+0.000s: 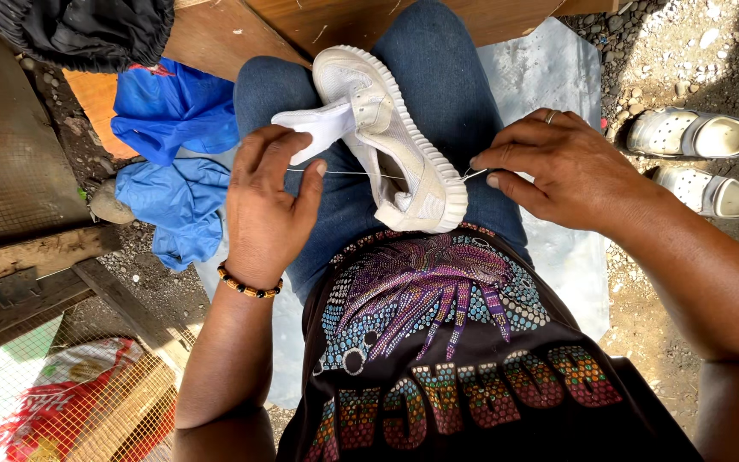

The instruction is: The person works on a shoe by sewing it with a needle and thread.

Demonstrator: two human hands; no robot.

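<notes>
A white sneaker (395, 137) with a ribbed sole lies on my lap, on my blue jeans. My left hand (267, 201) grips the sneaker's white tongue and pinches one end of a thin white thread (348, 173). The thread runs taut through the shoe's side to my right hand (558, 167), whose fingertips pinch its other end, perhaps with a needle, just right of the sole. A beaded bracelet (250, 287) circles my left wrist and a ring sits on my right hand.
Blue cloth (173, 145) is heaped on the ground at left beside a wire-mesh panel (10, 154) and wooden planks. A pair of pale clogs (699, 158) stands on gravel at right. A light tarp (558, 77) lies under my legs. A printed sack (70, 385) sits behind mesh at lower left.
</notes>
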